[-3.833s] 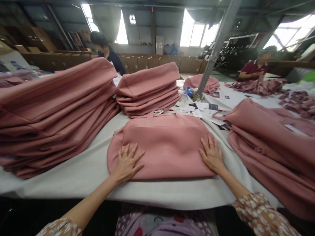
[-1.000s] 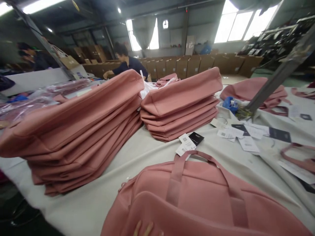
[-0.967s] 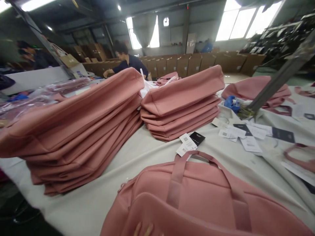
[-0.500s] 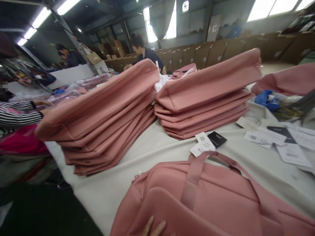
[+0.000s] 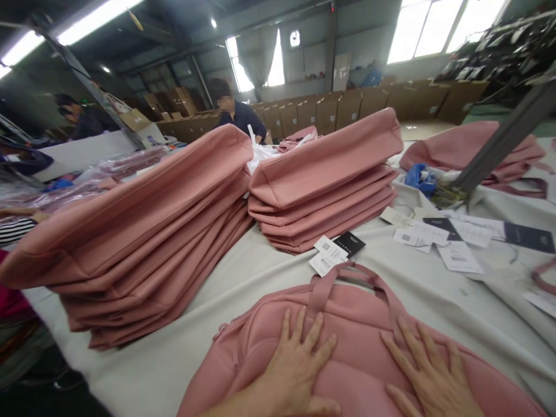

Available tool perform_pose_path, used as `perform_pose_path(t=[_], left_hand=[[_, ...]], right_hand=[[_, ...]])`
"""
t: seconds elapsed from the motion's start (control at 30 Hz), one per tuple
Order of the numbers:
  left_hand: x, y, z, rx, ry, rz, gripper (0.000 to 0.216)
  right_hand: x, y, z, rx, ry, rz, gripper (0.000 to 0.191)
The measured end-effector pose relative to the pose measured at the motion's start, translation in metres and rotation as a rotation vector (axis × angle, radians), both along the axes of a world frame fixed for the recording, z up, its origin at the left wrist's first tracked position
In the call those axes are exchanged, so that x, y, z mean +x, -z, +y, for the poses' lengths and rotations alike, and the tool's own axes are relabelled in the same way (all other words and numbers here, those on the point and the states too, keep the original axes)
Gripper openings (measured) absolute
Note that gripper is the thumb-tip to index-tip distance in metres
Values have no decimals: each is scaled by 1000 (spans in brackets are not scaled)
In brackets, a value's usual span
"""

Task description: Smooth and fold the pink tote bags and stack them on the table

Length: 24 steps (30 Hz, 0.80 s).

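Observation:
A pink bag [image 5: 356, 324] with two strap handles [image 5: 324, 292] lies on the cloth-covered table [image 5: 174, 362] right in front of me. My left hand [image 5: 297, 365] rests flat on its left part, fingers spread, close to the base of one handle. On the right part, my right hand [image 5: 434, 370] also lies palm down with its fingers apart, touching the bag near the other end of the handle. Neither hand grips anything. White and black hang tags [image 5: 332, 255] lie just beyond the handles. The bag's near edge is out of frame.
Two stacks of folded pink bags, a left stack [image 5: 143, 214] and a right stack [image 5: 324, 185], stand behind. Loose paper tags [image 5: 460, 255] are scattered at right, near a slanted metal post [image 5: 504, 136]. A person [image 5: 243, 119] works beyond; a striped sleeve [image 5: 15, 230] shows at left.
Both hands now lie flat on the bag; before, only a few fingertips showed at its lower edge. The view has turned right, and the bag looks flatter.

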<state>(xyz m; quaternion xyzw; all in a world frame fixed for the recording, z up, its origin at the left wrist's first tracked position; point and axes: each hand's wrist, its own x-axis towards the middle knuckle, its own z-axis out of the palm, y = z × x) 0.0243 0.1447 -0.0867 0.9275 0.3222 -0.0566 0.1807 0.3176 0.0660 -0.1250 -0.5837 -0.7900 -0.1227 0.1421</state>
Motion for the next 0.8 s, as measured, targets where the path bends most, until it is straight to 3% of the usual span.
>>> perform_pose_path(t=[0.17, 0.43, 0.6, 0.7, 0.8], left_hand=[[2, 10, 4, -73, 1, 27, 97], [0, 18, 5, -47, -1, -96, 88], [-3, 1, -1, -8, -6, -112, 78], [-16, -14, -10, 128, -31, -94, 69], [-44, -17, -15, 283, -175, -19, 80]], right_hand=[[1, 21, -1, -40, 4, 3, 77], [-1, 27, 3, -31, 34, 12, 66], [-1, 31, 1, -8, 40, -13, 66], [2, 37, 3, 34, 24, -15, 72], [8, 42, 0, 79, 14, -3, 79]])
